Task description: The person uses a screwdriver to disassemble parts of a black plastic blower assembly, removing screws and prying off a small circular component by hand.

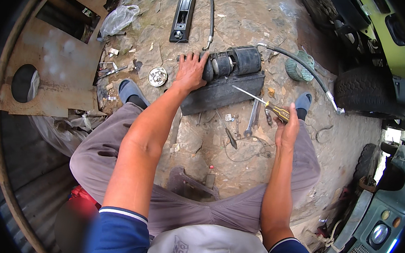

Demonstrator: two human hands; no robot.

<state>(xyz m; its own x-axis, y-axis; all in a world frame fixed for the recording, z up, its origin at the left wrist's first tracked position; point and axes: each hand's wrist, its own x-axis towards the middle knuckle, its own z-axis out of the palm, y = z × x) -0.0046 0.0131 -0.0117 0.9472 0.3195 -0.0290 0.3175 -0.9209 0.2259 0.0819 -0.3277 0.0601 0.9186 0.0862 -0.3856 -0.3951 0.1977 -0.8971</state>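
On the stony ground ahead of me lies a black blower unit (222, 64), with rounded drum sections along a long boxy base (223, 94). My left hand (192, 71) grips its left end, fingers spread over the top and thumb on the near side. In my right hand (287, 130) is a screwdriver (278, 111) with a yellow and black handle. Its shaft points left, and the tip appears at the front face of the base; whether it touches cannot be made out. A wrench (251, 119) and a second, dark-handled screwdriver (228, 133) lie near the base.
Beyond the unit are a long black slotted part (182, 19) and a short hose (211, 21). A longer hose (301, 62) curves past a green basket (300, 67). Left stands a dish of small hardware (157, 76); right, a vehicle tyre (367, 93).
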